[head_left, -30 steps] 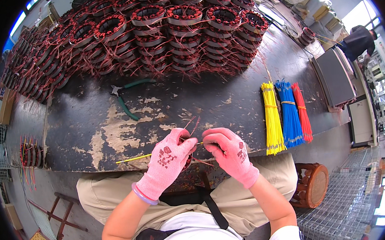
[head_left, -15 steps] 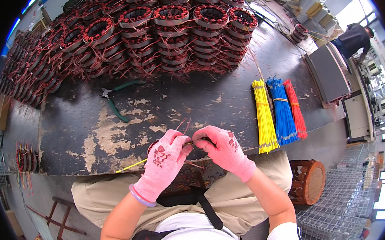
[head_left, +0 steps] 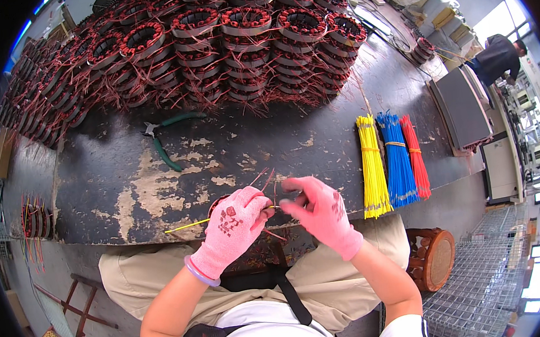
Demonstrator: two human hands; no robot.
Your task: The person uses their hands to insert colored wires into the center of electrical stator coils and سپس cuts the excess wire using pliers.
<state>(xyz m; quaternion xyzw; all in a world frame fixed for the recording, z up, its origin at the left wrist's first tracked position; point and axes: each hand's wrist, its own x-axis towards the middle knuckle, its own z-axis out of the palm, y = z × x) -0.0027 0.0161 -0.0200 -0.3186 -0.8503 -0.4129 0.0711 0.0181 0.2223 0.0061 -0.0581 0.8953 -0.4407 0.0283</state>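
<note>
My left hand [head_left: 235, 224], in a pink glove, is closed round a yellow wire [head_left: 187, 226], whose long end sticks out to the left over the table edge. A short tip of wire shows past its fingertips. Behind this hand a ring-shaped red-wound stator [head_left: 217, 203] is mostly hidden, with thin red leads [head_left: 269, 180] standing up beyond the fingers. My right hand [head_left: 320, 212], also gloved in pink, is just right of the wire tip. Its thumb and fingers are apart, with nothing visibly held between them.
Stacked stators [head_left: 246, 54] fill the table's far side. Green-handled cutters [head_left: 167, 152] lie at the left. Bundles of yellow wires [head_left: 373, 167], blue wires [head_left: 396, 159] and red wires [head_left: 415, 158] lie at the right. A wooden drum-shaped stool [head_left: 431, 257] stands below; another person [head_left: 497, 57] is far right.
My right hand has come away from the left fingertips, moving slightly right, and its fingers have opened. The left hand keeps its hold on the yellow wire, nearly in place.
</note>
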